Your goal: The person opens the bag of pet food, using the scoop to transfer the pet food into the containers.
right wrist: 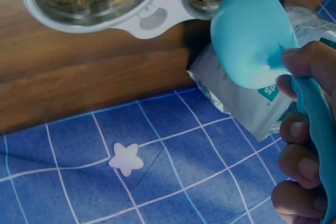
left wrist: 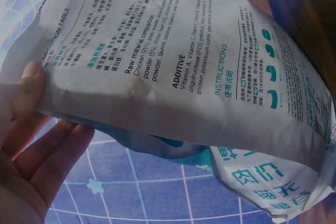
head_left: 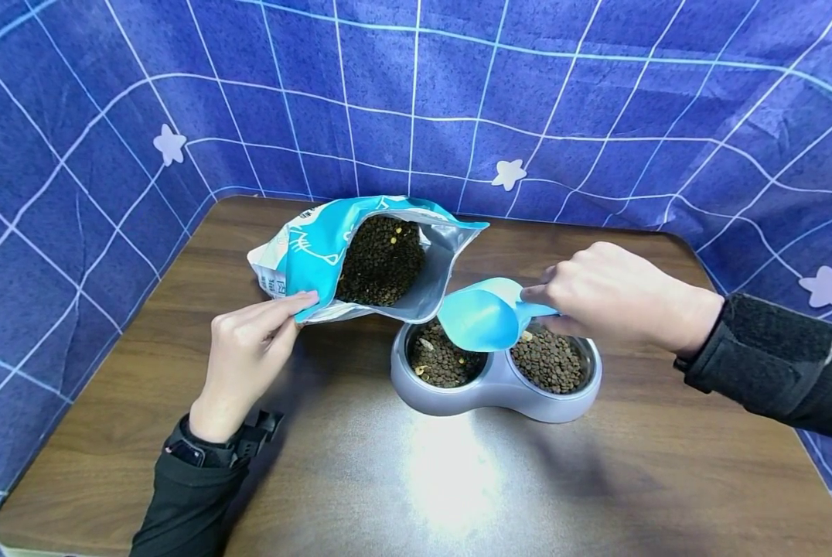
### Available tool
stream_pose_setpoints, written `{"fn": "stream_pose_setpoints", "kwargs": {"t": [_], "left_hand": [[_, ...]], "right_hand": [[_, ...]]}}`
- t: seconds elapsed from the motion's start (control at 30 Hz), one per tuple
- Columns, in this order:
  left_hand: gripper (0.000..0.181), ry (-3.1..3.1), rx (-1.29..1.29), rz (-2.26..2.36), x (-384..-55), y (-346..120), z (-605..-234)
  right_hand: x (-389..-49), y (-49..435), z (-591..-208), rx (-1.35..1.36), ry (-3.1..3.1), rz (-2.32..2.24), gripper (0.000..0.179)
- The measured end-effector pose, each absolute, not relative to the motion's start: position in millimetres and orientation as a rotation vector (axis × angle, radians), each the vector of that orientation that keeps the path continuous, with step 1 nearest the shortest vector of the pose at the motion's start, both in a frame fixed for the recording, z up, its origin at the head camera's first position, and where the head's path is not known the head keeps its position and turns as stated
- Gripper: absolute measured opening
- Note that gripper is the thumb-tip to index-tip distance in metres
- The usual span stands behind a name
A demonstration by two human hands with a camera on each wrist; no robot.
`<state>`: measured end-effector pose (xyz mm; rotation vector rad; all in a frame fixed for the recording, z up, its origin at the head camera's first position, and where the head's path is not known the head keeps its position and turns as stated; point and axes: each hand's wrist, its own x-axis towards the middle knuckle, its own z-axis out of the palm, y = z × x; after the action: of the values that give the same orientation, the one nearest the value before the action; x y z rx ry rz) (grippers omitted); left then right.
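My left hand (head_left: 252,348) pinches the near edge of an opened pet food bag (head_left: 312,251), thumb on one face and fingers on the other in the left wrist view. The bag leans with its mouth toward the bowls, showing brown kibble (head_left: 384,263) inside. My right hand (head_left: 590,298) grips the handle of a light blue scoop (head_left: 485,313), fingers curled round it. No kibble shows in the scoop's hollow. It hangs over the middle of a grey double bowl feeder (head_left: 496,394), beside the bag's mouth. Both bowls hold kibble, with a few pale yellow pieces among it.
A brown wooden table (head_left: 332,464) carries the bag and the feeder. Behind and at the sides hangs a blue cloth (head_left: 381,85) with a white grid and star shapes. Bright light reflects off the table in front of the feeder.
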<state>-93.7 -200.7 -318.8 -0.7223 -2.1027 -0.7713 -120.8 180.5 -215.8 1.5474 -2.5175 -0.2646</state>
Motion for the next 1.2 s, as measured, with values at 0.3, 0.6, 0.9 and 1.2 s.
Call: {"fn": "stream_pose_setpoints", "kwargs": {"t": [0.3,0.6,0.9,1.2], "left_hand": [[0.032,-2.092,-0.729,-0.757,-93.7,-199.9,-318.0],[0.031,-2.111,-0.718,-0.745,-92.6,-200.3,-317.7],[0.031,-2.114,-0.719,-0.739,-91.9,-201.0,-316.3],[0.032,-2.121,-0.706,-0.749,-91.5,-200.9,-318.0]], "right_hand": [[-122.2,192.4,-219.6,1.475,-2.562,-0.156,0.020],[-121.4,215.9,-221.2,1.285,-2.616,-0.063,0.021],[-117.2,250.8,-221.6,1.040,-2.765,-0.116,0.032],[-116.7,286.4,-235.7,0.724,-2.909,-0.071,0.038]]}}
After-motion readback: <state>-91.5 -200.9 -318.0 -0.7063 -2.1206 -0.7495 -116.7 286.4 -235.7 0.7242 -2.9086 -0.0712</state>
